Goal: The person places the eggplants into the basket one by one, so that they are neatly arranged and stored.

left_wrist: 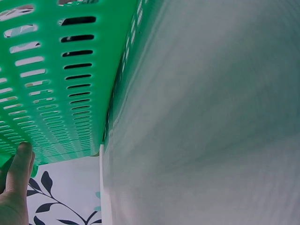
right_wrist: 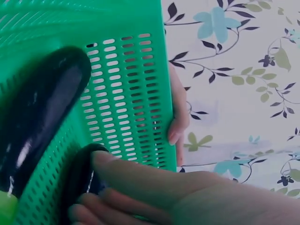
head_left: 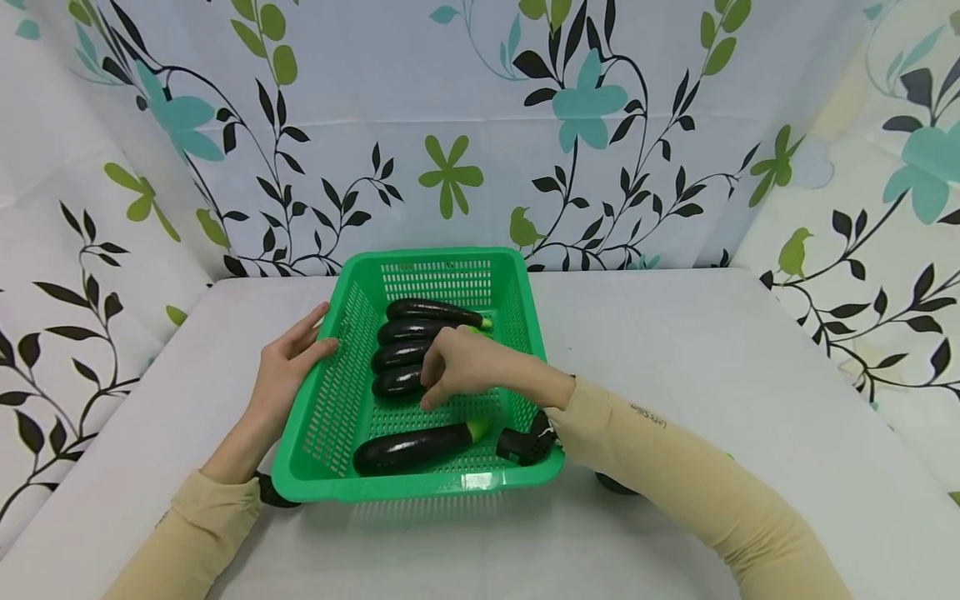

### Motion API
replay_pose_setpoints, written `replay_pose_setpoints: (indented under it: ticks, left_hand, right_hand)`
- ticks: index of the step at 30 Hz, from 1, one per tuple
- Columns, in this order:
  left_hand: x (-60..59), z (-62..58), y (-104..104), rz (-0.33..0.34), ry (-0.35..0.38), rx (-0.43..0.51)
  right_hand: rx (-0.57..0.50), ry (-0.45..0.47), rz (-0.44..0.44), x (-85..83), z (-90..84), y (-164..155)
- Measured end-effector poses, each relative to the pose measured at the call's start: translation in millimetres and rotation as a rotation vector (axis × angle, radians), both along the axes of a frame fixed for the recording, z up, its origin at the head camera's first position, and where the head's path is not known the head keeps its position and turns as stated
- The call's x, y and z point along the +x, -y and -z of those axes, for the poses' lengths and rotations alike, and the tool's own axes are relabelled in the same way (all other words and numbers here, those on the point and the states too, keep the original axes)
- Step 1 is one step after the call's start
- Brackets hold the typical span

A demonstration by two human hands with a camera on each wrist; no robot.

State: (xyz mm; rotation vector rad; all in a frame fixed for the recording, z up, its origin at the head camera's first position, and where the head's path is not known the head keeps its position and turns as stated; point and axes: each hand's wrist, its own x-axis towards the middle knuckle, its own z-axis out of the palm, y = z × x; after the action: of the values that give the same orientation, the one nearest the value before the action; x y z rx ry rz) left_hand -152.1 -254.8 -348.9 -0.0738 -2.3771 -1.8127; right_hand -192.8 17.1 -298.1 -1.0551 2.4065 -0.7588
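A green perforated plastic basket point(head_left: 442, 483) stands on the white table. Inside it, several glossy dark eggplants point(head_left: 431, 310) lie in a row toward the back, stems to the right. Apart from them, a single eggplant point(head_left: 412, 450) lies near the front wall with its green stem end to the right. My left hand point(head_left: 288, 367) grips the basket's left rim, thumb over the edge and fingers along the outer wall. Over the front of the row, my right hand point(head_left: 468, 362) holds the nearest eggplant point(right_wrist: 77, 180) of that row, thumb on one side and fingers curled on the other.
The white table point(head_left: 637, 350) extends on both sides of the basket. Behind it hangs a curtain point(head_left: 480, 108) printed with leaves, flowers and birds. A black wrist camera point(head_left: 525, 446) on the right arm hangs over the basket's front right corner.
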Motion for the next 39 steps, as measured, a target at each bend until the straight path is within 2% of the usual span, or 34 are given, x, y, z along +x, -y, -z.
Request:
replay_pose_setpoints:
  ticks: [6,12,18,25,31,39]
  left_hand:
    - [1.1,0.9,-0.9,0.000,-0.004,0.017]
    - [0.2,-0.1,-0.6,-0.003,-0.006,-0.007]
    - [-0.8,0.8,0.1,0.001,-0.008,-0.008]
    - [-0.8,2.0,0.7,0.011,-0.014,0.004]
    - [-0.7,0.9,1.6,0.011,-0.013,0.004]
    - [-0.1,0.0,1.1,0.016,-0.011,0.016]
  right_hand:
    - [-0.044,0.005,-0.012,4.8,-21.3,-6.9]
    - [-0.103,-0.017,0.001,8.5,-45.1,-26.4]
    - [-0.158,-0.032,0.060,14.1,-62.6,-59.6]
    - [-0.230,-0.058,0.153,30.6,-76.4,-104.5]
    - [-0.232,-0.061,0.260,43.7,-75.3,-143.2]
    - [-0.202,-0.043,0.312,54.4,-52.9,-183.1]
